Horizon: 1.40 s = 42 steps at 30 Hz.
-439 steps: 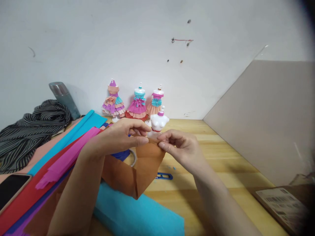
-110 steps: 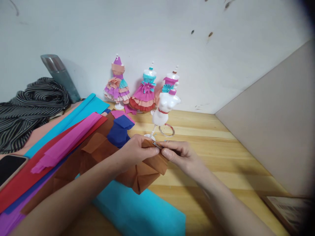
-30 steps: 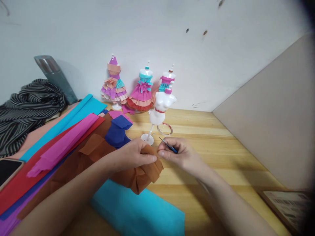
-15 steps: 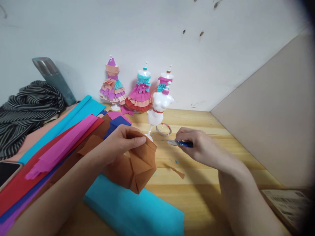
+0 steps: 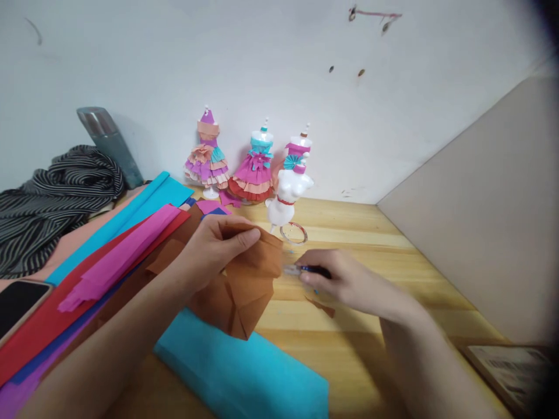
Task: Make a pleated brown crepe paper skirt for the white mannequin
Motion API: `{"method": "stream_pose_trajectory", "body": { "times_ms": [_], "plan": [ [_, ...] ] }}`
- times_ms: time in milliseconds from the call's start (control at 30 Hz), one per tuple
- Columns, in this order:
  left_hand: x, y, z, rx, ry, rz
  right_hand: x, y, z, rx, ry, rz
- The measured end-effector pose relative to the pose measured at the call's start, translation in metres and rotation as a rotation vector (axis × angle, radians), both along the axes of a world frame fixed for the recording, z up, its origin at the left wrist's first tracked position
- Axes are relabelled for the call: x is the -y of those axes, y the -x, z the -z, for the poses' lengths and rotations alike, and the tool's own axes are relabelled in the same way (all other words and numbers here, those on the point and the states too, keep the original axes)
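Observation:
Folded brown paper (image 5: 253, 276) hangs from my left hand (image 5: 218, 247), pinched between thumb and fingers near its upper edge. To its right, my right hand (image 5: 338, 276) is closed on small scissors (image 5: 312, 270) with dark blue handles. The blurred blades point left, close to the right edge of the paper; whether they touch it is unclear. Behind the paper stands a bare white mannequin (image 5: 288, 192) with a red band at its waist and a pink one at its neck. A cyan sheet (image 5: 257, 372) lies below the brown paper.
Three small mannequins in paper dresses (image 5: 207, 154) stand by the wall. Coloured paper strips (image 5: 126, 250), a phone (image 5: 20, 308), a striped cloth (image 5: 65, 180) and a bottle (image 5: 113, 145) are at left. A ring (image 5: 294, 233) and a brown scrap (image 5: 325, 309) lie on the table.
My right hand and the scissors have moved left and slightly down, closer to the brown paper. The paper has been raised and turned a little. The whole view has shifted slightly.

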<state>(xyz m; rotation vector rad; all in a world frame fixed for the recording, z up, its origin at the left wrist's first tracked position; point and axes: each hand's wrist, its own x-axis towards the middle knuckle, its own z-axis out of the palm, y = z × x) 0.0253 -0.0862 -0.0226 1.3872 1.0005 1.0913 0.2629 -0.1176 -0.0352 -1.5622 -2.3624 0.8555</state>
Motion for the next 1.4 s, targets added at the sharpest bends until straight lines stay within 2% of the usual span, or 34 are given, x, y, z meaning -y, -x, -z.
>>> {"method": "stream_pose_trajectory", "body": {
  "times_ms": [67,133,267,367,500,633,800,900,1033,1133,1233,1300,1400],
  "plan": [
    [0.0,0.007,-0.005,-0.006,-0.057,-0.025,-0.003,0.006,0.01,0.205,0.016,0.035],
    [0.0,0.014,-0.01,-0.019,-0.085,-0.043,-0.005,0.012,0.022,0.31,-0.022,0.068],
    [0.001,0.022,-0.015,-0.054,-0.07,-0.035,-0.007,0.021,0.045,0.312,-0.067,0.068],
    [0.001,0.02,-0.017,-0.098,-0.1,-0.014,-0.008,0.025,0.051,0.263,-0.058,0.064],
    [0.001,0.017,-0.022,-0.211,-0.098,0.125,-0.01,0.027,0.045,0.126,-0.051,0.069],
    [0.0,0.015,-0.023,-0.306,-0.044,0.313,-0.01,0.023,0.04,-0.211,-0.056,0.157],
    [-0.004,0.009,-0.005,-0.4,0.004,0.515,-0.006,0.023,0.039,-0.537,-0.057,0.206],
    [-0.006,0.004,0.012,-0.514,-0.06,0.615,-0.003,0.028,0.032,-0.691,-0.062,0.244],
    [-0.002,-0.007,0.027,-0.599,-0.163,0.615,0.002,0.034,0.025,-0.859,-0.059,0.338],
    [0.003,-0.017,0.031,-0.571,-0.134,0.659,0.006,0.038,0.026,-0.939,0.076,0.412],
    [0.007,-0.023,0.032,-0.567,-0.127,0.62,0.008,0.037,0.024,-0.924,0.183,0.388],
    [0.006,-0.024,0.032,-0.585,-0.146,0.597,0.008,0.032,0.02,-0.887,0.128,0.313],
    [0.005,-0.021,0.027,-0.673,-0.187,0.594,0.007,0.02,0.012,-0.745,-0.159,0.221]
  ]
}}
